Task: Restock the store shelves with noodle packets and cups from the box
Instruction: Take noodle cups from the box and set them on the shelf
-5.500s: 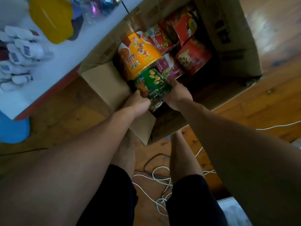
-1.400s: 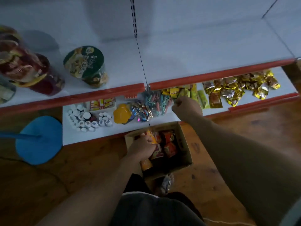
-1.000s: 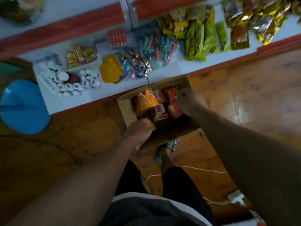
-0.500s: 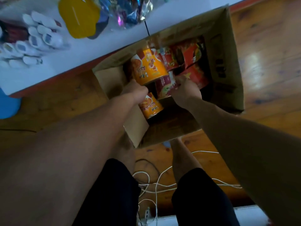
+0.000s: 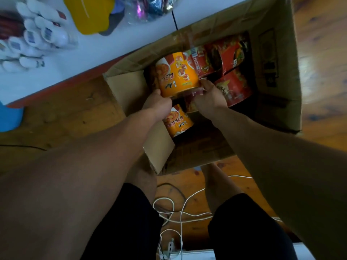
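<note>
An open cardboard box (image 5: 277,76) sits on the wooden floor below me. Both my hands are inside it, around a large orange noodle cup (image 5: 178,74). My left hand (image 5: 157,106) grips the cup's lower left edge, and my right hand (image 5: 208,96) grips its lower right edge. A second orange cup (image 5: 178,122) lies under my left wrist. Red noodle cups (image 5: 234,87) and red packets (image 5: 231,51) fill the box's right side.
The low white shelf (image 5: 90,59) runs along the box's upper left, carrying small white bottles (image 5: 37,36), a yellow item (image 5: 90,14) and shiny wrapped sweets (image 5: 150,6). White cables (image 5: 176,212) lie on the floor between my legs. A blue object (image 5: 9,117) sits at the left edge.
My view dropped from the shelves down into the box. Both hands reached in; the left left the small orange cup and both now hold the large orange cup, raised slightly.
</note>
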The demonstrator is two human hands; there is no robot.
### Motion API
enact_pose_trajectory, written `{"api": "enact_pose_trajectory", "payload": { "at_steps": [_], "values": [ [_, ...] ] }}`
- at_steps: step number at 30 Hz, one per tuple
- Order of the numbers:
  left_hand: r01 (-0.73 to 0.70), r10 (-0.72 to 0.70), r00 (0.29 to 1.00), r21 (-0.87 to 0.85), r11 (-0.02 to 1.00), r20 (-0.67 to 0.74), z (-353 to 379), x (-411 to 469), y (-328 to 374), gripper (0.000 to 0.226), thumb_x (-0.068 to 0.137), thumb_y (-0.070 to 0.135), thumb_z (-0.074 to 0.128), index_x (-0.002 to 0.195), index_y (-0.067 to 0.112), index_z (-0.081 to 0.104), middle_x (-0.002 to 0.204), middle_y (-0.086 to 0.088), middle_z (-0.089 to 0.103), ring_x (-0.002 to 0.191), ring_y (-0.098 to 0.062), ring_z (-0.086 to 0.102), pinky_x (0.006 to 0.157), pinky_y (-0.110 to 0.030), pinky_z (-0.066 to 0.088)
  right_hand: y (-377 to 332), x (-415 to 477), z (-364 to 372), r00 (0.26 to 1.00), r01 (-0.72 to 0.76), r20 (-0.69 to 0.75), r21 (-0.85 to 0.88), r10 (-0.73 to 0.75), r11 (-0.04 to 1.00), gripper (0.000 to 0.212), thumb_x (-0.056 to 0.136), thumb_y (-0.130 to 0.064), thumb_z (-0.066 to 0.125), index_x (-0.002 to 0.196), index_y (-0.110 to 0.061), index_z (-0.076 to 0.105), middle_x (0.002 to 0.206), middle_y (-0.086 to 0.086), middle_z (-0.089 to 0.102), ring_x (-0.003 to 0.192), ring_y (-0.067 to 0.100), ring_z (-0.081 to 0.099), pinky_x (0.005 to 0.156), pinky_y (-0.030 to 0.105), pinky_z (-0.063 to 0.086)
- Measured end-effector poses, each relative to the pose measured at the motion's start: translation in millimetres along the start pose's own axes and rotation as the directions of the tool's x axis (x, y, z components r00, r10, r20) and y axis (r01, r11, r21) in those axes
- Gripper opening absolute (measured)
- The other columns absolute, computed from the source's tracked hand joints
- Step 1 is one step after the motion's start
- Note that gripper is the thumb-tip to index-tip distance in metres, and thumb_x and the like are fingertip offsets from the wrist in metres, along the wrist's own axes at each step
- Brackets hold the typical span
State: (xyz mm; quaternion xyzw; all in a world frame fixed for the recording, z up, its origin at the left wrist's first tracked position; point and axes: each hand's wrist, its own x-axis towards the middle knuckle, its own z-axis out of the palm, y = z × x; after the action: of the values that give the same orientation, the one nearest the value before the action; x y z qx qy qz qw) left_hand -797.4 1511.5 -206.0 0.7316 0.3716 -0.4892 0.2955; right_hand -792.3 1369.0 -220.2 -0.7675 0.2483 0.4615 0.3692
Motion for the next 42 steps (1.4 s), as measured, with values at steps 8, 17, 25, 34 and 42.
{"api": "enact_pose_trajectory", "payload": {
  "at_steps": [8, 17, 25, 34, 42],
  "values": [
    [-0.077, 0.079, 0.997, -0.062, 0.995, 0.023, -17, -56, 0, 0.043, 0.098, 0.014, 0.047, 0.14, 0.017, 0.048, 0.129, -0.002, 0.052, 0.116, -0.024, 0.049, 0.094, -0.032, 0.038, 4, -58, -28, 0.999, -0.029, -0.039, 0.064, 0.032, 0.998, 0.054, 0.091, -0.017, 0.049, 0.143, -0.031, 0.045, 0.136, 0.004, 0.054, 0.119, 0.029, 0.052, 0.091, 0.035, 0.046],
    [-0.207, 0.191, 0.978, -0.335, 0.919, -0.083, -51, -167, 13, 0.024, 0.094, 0.018, 0.054, 0.118, 0.019, 0.058, 0.094, 0.007, 0.055, 0.075, 0.0, 0.044, 0.059, -0.022, 0.032, -31, -162, -84, 0.99, 0.032, -0.136, 0.092, -0.02, 0.995, 0.046, 0.091, -0.016, 0.048, 0.134, -0.03, 0.054, 0.124, 0.002, 0.061, 0.108, 0.023, 0.056, 0.086, 0.031, 0.046],
    [-0.384, 0.327, 0.923, -0.457, 0.802, -0.201, -90, -270, 29, 0.037, 0.091, 0.012, 0.055, 0.126, 0.019, 0.062, 0.112, 0.01, 0.06, 0.108, -0.013, 0.053, 0.079, -0.026, 0.038, -79, -266, -129, 0.968, 0.135, -0.23, 0.149, -0.098, 0.98, 0.044, 0.085, -0.016, 0.054, 0.126, -0.031, 0.06, 0.11, -0.005, 0.066, 0.096, 0.016, 0.06, 0.076, 0.015, 0.05],
    [-0.515, 0.43, 0.847, -0.681, 0.521, -0.311, -160, -387, 49, 0.04, 0.093, 0.002, 0.053, 0.131, 0.013, 0.056, 0.109, 0.008, 0.06, 0.106, -0.016, 0.056, 0.084, -0.03, 0.052, -147, -375, -177, 0.847, 0.37, -0.454, 0.127, -0.278, 0.92, 0.034, 0.092, -0.026, 0.059, 0.126, -0.022, 0.063, 0.108, -0.001, 0.067, 0.094, 0.017, 0.059, 0.075, 0.026, 0.042],
    [-0.698, 0.553, 0.679, -0.659, 0.281, -0.483, -218, -458, 66, 0.037, 0.09, -0.001, 0.052, 0.124, 0.011, 0.064, 0.113, 0.002, 0.07, 0.102, -0.015, 0.065, 0.075, -0.023, 0.05, -214, -436, -213, 0.656, 0.569, -0.632, 0.054, -0.413, 0.821, 0.031, 0.092, -0.016, 0.051, 0.119, -0.02, 0.067, 0.1, -0.001, 0.065, 0.088, 0.022, 0.062, 0.076, 0.036, 0.052]
  ]
}}
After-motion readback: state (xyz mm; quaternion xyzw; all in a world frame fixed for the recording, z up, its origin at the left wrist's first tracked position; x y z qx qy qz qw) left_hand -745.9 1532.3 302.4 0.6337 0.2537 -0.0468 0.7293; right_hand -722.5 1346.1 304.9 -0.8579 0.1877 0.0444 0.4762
